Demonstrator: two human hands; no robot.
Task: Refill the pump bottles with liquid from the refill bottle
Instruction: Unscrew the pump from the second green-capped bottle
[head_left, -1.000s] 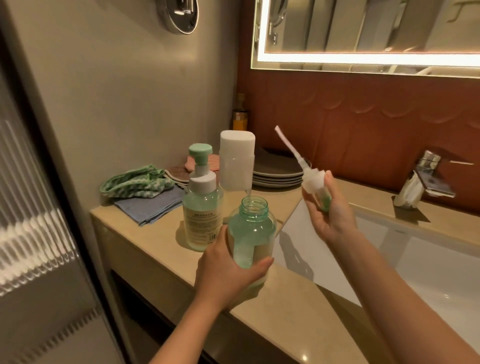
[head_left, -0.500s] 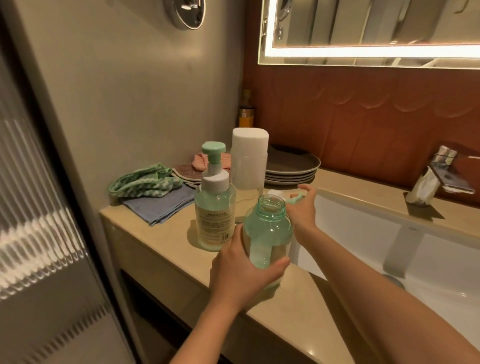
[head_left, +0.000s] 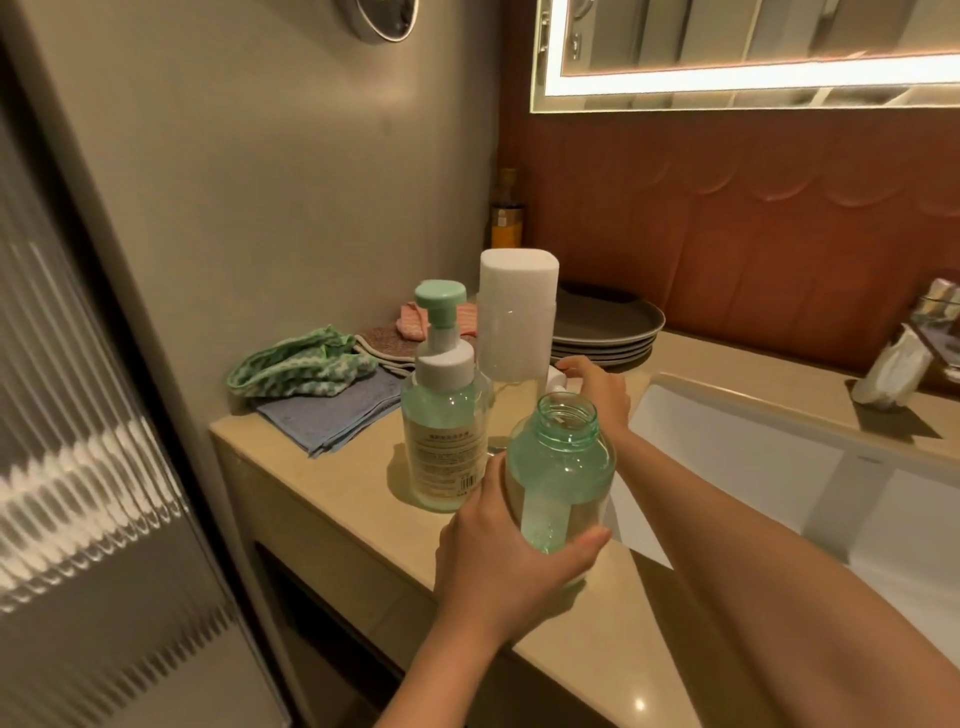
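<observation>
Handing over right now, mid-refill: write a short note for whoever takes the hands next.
Left hand: grips the open green bottle, upright at the counter's front edge, pump off.
Right hand: behind it, on the removed pump head lying on the counter; grip unclear.
Second pump bottle: capped, standing left of the open one. Tall white bottle, likely the refill, stands behind, untouched.
Done: one pump out. Left: pour refill, refit pump, then do the second bottle.

My left hand curls round the open bottle, thumb across its front, forearm coming in over the bench's near edge. My right arm stretches forward, right hand knuckles-up; its grip I cannot make out.
</observation>
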